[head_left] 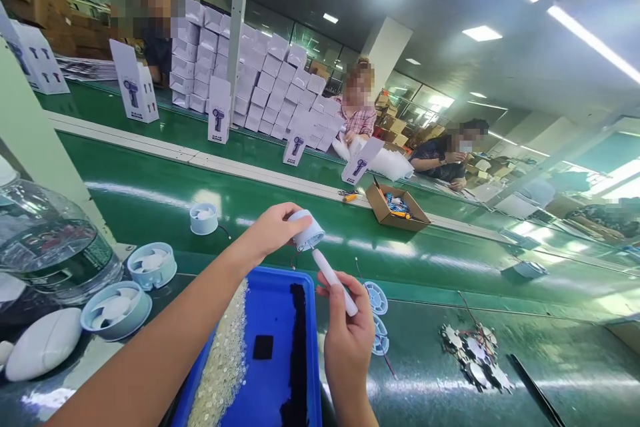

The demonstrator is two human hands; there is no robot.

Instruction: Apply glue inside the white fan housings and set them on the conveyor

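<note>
My left hand (274, 232) is closed around a light blue round fan housing (310, 237), tilted above the blue tray (314, 347). In my right hand (350, 330) is a smooth white pen-shaped tool (334, 280), its thin tip touching or very near the housing's lower edge; which, I cannot tell. The tray contains many small clear ring-like pieces (220, 360), a black square pad (263, 347) and a black strip (299, 347). Just right of my right hand lie light blue round grilles (376, 298), partly hidden by it.
Fan housings with blades (152, 265) and a white computer mouse (45, 345) are at left, near a large water bottle (50, 240). Circuit boards with wires (477, 353) lie right. Across the green conveyor stand a cardboard box (397, 207) and stacked white boxes (270, 90); several people sit beyond.
</note>
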